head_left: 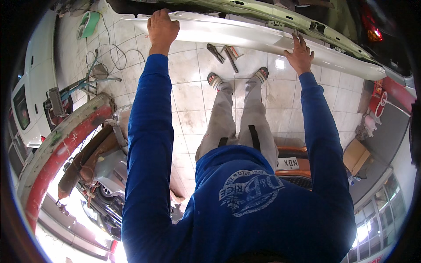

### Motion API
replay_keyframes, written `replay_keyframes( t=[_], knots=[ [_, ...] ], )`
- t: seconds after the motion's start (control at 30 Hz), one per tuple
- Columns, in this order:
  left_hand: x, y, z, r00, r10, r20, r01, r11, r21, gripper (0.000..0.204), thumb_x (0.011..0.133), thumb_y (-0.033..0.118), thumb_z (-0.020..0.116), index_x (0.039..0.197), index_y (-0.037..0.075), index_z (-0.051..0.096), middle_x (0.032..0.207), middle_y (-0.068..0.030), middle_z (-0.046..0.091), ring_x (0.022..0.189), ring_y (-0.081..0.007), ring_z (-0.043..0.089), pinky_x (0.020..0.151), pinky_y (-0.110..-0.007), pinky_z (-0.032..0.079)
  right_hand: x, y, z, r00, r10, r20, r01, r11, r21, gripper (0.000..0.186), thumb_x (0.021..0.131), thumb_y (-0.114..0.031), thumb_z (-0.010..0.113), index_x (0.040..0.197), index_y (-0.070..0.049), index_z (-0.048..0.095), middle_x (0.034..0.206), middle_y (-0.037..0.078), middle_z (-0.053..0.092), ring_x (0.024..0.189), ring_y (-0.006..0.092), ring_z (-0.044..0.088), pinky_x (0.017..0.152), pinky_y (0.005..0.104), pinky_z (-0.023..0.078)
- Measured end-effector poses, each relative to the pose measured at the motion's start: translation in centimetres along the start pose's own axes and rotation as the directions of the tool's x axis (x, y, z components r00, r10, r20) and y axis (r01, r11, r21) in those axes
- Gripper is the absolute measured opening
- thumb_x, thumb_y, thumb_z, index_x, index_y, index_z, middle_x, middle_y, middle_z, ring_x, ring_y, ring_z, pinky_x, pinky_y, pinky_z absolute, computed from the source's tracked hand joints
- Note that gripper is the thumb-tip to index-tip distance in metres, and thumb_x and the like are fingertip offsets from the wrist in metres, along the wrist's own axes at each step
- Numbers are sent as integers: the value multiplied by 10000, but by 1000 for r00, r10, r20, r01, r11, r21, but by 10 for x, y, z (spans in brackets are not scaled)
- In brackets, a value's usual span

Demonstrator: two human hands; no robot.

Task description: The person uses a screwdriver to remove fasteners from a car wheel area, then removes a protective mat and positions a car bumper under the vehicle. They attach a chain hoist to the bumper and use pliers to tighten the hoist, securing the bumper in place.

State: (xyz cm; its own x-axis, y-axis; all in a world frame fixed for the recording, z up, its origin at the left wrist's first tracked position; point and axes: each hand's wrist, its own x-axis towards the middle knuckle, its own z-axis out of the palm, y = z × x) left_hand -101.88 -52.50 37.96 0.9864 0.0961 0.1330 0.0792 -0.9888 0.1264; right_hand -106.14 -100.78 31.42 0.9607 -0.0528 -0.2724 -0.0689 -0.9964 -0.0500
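A long white painted panel (237, 33) runs across the top of the view, along a pale green car body edge (258, 9) with a dark opening behind it. My left hand (163, 30) is closed over the panel's upper edge near its left part. My right hand (300, 55) grips the panel further right, its fingertips reaching over the top edge. Below the panel, dark locking pliers (215, 51) and other hand tools (230, 59) lie on the tiled floor, just beyond my sandalled feet.
A green ring-shaped object (87, 24) and loose cables lie at upper left. A white vehicle (33, 87), a red-striped post (70, 140) and assorted parts stand left. An orange car (293, 175) is behind me. A red item (376, 103) and cardboard (357, 155) are right.
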Motion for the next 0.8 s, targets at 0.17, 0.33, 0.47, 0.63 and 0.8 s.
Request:
replay_keyframes(
  t=[0.17, 0.33, 0.47, 0.63, 0.8],
  knots=[
    [-1, -4, -4, 1000, 28, -7, -28, 1000, 4, 442, 800, 197, 666, 1222, 64, 652, 1255, -153, 646, 1261, -328, 565, 1127, -460, 392, 0, -20, -3, 995, 71, 76, -70, 997, -13, 936, 831, -445, 746, 1621, -277, 272, 1694, 40, 261, 1414, 380, 461, 1150, 718, 265],
    [9, -18, 8, 988, 145, -43, -150, 978, -142, 451, 743, 166, 665, 1172, 26, 671, 1156, -179, 673, 1129, -372, 613, 1000, -491, 477, 3, -12, 22, 992, 124, 33, -118, 984, -131, 990, 817, -518, 692, 1647, -294, 202, 1728, 9, 159, 1439, 336, 435, 1113, 760, 271],
    [4, -13, -5, 997, 78, 6, -78, 997, 21, 497, 791, 216, 681, 1257, 48, 640, 1245, -155, 646, 1238, -337, 578, 1087, -473, 434, -6, -42, -5, 980, 173, 98, -173, 985, -8, 975, 841, -476, 695, 1649, -245, 200, 1726, 54, 157, 1413, 423, 458, 1144, 721, 286],
    [11, -2, -7, 996, 52, 79, -51, 999, -12, 514, 807, 219, 668, 1291, 53, 618, 1298, -145, 626, 1288, -324, 545, 1122, -469, 400, -47, -47, 9, 964, 249, 92, -263, 941, 215, 893, 827, -423, 717, 1593, -179, 329, 1673, 148, 262, 1395, 430, 473, 1153, 676, 308],
    [14, -9, -5, 996, 61, 72, -61, 998, -6, 515, 801, 224, 671, 1279, 40, 623, 1272, -159, 638, 1266, -337, 562, 1100, -467, 422, -119, -42, 62, 913, 365, 184, -407, 849, 338, 844, 808, -391, 744, 1547, -171, 401, 1649, 185, 296, 1440, 424, 419, 1139, 671, 324]
  ],
)
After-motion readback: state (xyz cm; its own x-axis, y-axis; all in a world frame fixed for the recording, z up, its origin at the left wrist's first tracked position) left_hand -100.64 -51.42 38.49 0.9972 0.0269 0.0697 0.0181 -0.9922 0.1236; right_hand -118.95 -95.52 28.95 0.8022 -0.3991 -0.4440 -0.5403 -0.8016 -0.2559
